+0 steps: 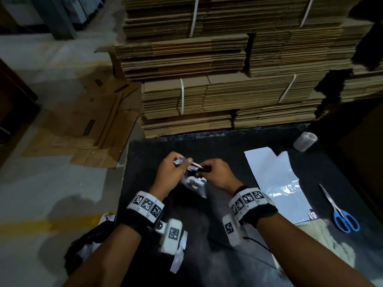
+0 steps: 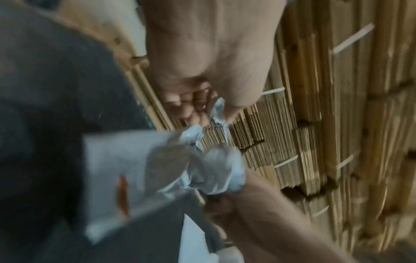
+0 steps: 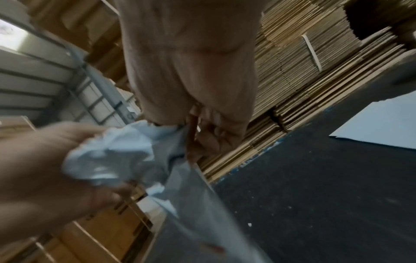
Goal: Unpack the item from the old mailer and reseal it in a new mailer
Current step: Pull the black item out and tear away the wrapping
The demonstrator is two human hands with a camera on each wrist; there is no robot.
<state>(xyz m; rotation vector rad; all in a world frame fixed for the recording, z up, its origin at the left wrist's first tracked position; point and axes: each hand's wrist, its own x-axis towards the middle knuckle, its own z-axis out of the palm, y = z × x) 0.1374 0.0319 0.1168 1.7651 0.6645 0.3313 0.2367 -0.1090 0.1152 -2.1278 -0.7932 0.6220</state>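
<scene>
The old mailer, crumpled white-grey plastic, hangs over the black table between both hands. My left hand pinches its upper edge, and in the left wrist view the fingertips nip a twisted strip of the old mailer. My right hand grips the plastic from the right, with its fingers curled round the film of the old mailer. Something dark shows at the right fingertips; I cannot tell what it is. The new mailer lies flat and white to the right.
Blue-handled scissors lie at the table's right edge. A tape roll stands at the back right. Strapped stacks of flat cardboard rise behind the table. Loose cardboard sheets lie on the floor to the left.
</scene>
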